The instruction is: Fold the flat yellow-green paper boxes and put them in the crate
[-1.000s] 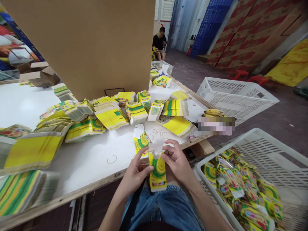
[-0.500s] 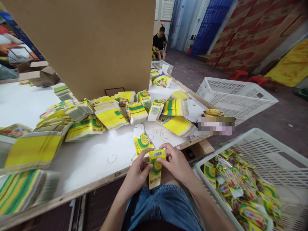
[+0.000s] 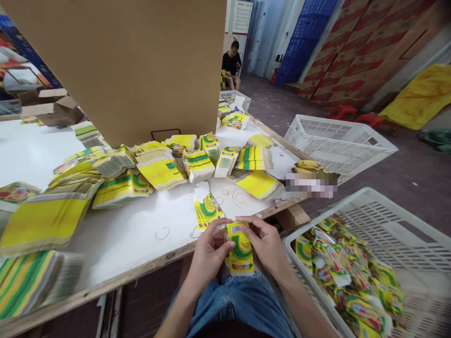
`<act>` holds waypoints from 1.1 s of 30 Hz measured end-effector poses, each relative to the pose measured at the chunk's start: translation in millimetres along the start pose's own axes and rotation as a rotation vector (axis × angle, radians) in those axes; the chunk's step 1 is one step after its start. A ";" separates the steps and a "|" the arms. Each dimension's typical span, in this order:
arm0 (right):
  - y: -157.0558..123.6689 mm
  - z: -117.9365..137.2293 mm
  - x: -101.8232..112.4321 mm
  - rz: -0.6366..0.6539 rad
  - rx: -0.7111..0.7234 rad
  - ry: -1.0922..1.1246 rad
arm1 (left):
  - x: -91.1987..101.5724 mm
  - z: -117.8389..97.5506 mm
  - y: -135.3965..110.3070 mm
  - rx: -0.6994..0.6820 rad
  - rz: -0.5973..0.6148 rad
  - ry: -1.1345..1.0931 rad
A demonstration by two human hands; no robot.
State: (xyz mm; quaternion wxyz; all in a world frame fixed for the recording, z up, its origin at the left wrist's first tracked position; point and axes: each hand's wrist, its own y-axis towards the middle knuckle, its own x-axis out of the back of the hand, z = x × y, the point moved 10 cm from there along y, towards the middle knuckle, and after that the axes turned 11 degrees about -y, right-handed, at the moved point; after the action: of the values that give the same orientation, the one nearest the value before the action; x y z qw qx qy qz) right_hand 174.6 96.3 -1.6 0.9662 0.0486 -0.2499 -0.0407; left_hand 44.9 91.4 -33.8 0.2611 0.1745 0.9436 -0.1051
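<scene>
Above my lap, a small yellow and green printed carton (image 3: 241, 253) is held between my two hands. My left hand (image 3: 211, 248) pinches its left edge, thumb on the front. At its upper right, my right hand (image 3: 262, 239) grips it with the thumb near the barcode and the fingers over the top. A few flat yellow cartons (image 3: 207, 209) lie fanned on the table just beyond my hands. Past these, several stacks of flat cartons (image 3: 162, 169) spread across the white tabletop (image 3: 141, 234).
A white plastic crate (image 3: 369, 197) with filled yellow packs (image 3: 345, 267) stands at my right. Another white crate (image 3: 338, 141) sits behind it, near bananas (image 3: 309, 166) on the table corner. A large cardboard box (image 3: 141, 70) rises at the back. A person (image 3: 231, 65) sits far off.
The carton has turned and now shows a wider front face with its banana picture. Both hands have shifted slightly right with it, and the camera view has moved a little.
</scene>
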 end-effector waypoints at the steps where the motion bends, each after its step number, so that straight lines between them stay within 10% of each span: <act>1: -3.1 2.3 14.2 -0.051 0.017 -0.049 | -2.1 -0.6 1.2 -0.015 0.003 0.033; 7: -22.6 29.3 114.1 -0.583 0.142 -0.762 | 47.8 -27.4 6.7 -0.200 -0.289 0.730; 17: 64.2 -28.0 -68.6 -0.047 -0.220 -0.593 | 78.9 -13.2 7.5 -0.081 -0.346 0.965; 24: 60.1 -39.9 -61.2 -0.076 -0.246 -0.157 | 88.4 -25.2 4.7 -0.173 -0.413 0.782; 33: 12.1 -39.2 -70.1 0.006 -0.372 0.532 | 58.2 -6.0 11.9 -0.101 -0.211 -0.309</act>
State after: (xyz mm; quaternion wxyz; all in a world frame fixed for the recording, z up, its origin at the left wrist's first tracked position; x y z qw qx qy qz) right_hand 133.2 118.4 -67.8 0.9900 -0.1208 0.0232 -0.0685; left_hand 0.1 120.1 -60.8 0.3990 0.0430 0.9093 -0.1099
